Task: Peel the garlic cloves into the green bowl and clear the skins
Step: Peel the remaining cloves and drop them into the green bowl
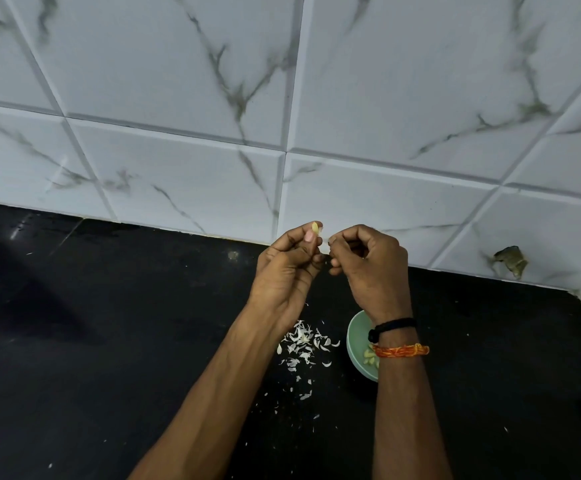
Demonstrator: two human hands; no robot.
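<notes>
1. my left hand [284, 268] pinches a half-bared garlic clove [315, 226]; my right hand [368, 265] fingers pinch its loose skin.
2. some peeled cloves [368, 355] lie in the green bowl [356, 344], mid-worktop.
3. skins [303, 344] beside it remain uncleared.

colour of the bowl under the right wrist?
Pale green bowl, partly hidden by the right forearm; seen in the head view.

Green bowl [355, 344], black counter [109, 341], grey-veined white tiles [178, 81].
</notes>
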